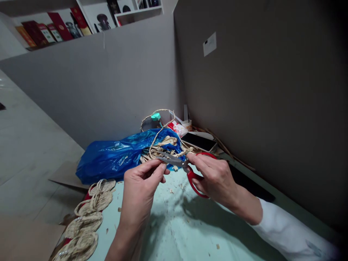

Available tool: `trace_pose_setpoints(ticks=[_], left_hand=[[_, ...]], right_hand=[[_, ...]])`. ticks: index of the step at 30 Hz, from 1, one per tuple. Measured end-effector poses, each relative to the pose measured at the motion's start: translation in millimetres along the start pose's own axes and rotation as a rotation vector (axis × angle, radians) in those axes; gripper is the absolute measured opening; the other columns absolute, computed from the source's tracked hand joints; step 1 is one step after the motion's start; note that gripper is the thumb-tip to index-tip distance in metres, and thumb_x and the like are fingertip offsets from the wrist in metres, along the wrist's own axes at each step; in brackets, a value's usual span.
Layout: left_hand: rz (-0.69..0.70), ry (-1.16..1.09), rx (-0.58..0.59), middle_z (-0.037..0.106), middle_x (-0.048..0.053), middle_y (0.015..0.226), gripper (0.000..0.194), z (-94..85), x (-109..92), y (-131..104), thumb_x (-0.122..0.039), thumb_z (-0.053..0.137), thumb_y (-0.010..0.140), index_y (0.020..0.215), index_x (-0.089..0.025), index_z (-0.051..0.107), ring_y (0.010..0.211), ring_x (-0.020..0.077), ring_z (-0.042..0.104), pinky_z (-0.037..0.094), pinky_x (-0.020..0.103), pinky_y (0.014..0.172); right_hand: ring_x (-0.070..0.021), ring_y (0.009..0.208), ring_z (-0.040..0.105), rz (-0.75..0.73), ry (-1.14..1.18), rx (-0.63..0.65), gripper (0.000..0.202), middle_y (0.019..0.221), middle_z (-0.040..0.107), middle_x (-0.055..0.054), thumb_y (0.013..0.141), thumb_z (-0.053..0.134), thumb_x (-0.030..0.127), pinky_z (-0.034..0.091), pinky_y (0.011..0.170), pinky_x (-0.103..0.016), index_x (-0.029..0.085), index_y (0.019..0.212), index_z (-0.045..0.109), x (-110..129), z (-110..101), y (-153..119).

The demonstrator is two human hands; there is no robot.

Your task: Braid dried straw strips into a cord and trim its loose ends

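Observation:
My right hand point(214, 175) grips a pair of scissors point(176, 161) with red handles, their blades pointing left and parted. Close to the blade tips, my left hand point(144, 185) has thumb and fingers pinched together; what sits between them is too small to make out. A thin braided straw cord point(157, 137) loops up behind the scissors and comes down near my right fingertips. Whether those fingers touch the cord, I cannot tell. Just behind the blades, loose straw strands point(145, 156) stick out from the mouth of a blue plastic bag point(108, 157).
Several coiled, woven straw pieces point(84, 224) lie along the left table edge. At the back are a phone point(199, 141), a cup point(187, 125) and a turquoise-topped item point(156, 116). Straw scraps dot the pale green table point(174, 224). Grey panels rise behind and at right.

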State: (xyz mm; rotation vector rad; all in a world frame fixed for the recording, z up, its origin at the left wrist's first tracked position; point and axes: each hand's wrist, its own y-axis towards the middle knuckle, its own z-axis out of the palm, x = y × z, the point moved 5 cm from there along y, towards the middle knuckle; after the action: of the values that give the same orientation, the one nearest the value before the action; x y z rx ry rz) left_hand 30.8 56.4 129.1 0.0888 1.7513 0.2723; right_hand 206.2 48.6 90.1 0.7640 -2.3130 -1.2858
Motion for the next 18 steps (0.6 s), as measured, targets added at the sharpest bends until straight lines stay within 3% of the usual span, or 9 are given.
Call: trace_pose_setpoints(ticks=[6,9,13,15,18], left_hand=[[-0.032,-0.055,0.055,0.072,0.003,0.064,0.017,1.8,7.7,3.6,-0.025,0.077,0.071,0.085,-0.016,0.078,0.053,0.0084,0.053,0.043,0.019,0.053],[-0.041,-0.087,0.083,0.073,0.004,0.067,0.017,2.7,9.8,4.9,-0.024,0.076,0.071,0.086,-0.016,0.078,0.056,0.0096,0.055,0.044,0.020,0.055],[-0.061,-0.085,0.146,0.073,0.004,0.070,0.016,6.3,9.5,4.1,-0.023,0.076,0.069,0.084,-0.017,0.078,0.056,0.0102,0.054,0.042,0.021,0.054],[-0.063,-0.045,0.216,0.073,0.005,0.072,0.016,10.1,8.2,2.5,-0.025,0.076,0.070,0.085,-0.017,0.078,0.055,0.0094,0.050,0.038,0.021,0.052],[-0.051,0.029,0.319,0.072,0.006,0.073,0.022,16.3,7.3,0.3,-0.034,0.070,0.077,0.089,-0.018,0.079,0.053,0.0095,0.046,0.033,0.022,0.049]], right_hand=[[-0.0163,0.071,0.063,0.115,0.162,0.068,0.023,0.082,0.068,-0.006,0.081,0.051,0.011,0.046,0.063,-0.026,0.015,0.102,0.060,-10.5,7.9,-3.9],[-0.0142,0.064,0.061,0.421,0.462,-0.010,0.014,0.078,0.066,-0.003,0.087,0.055,0.023,0.048,0.060,-0.025,0.018,0.100,0.059,-25.4,10.1,-1.9],[-0.0159,0.056,0.062,0.953,1.111,0.025,0.033,0.073,0.064,0.000,0.087,0.058,0.047,0.049,0.046,-0.026,0.025,0.110,0.052,-40.8,32.2,-7.2],[-0.0170,0.065,0.066,1.074,1.368,0.046,0.040,0.079,0.065,-0.001,0.081,0.066,0.047,0.054,0.053,-0.027,0.024,0.111,0.051,-41.8,40.3,-8.4],[-0.0126,0.072,0.065,1.122,1.511,-0.011,0.041,0.089,0.068,-0.003,0.075,0.076,0.036,0.055,0.065,-0.023,0.021,0.108,0.056,-45.9,40.8,-8.7]])
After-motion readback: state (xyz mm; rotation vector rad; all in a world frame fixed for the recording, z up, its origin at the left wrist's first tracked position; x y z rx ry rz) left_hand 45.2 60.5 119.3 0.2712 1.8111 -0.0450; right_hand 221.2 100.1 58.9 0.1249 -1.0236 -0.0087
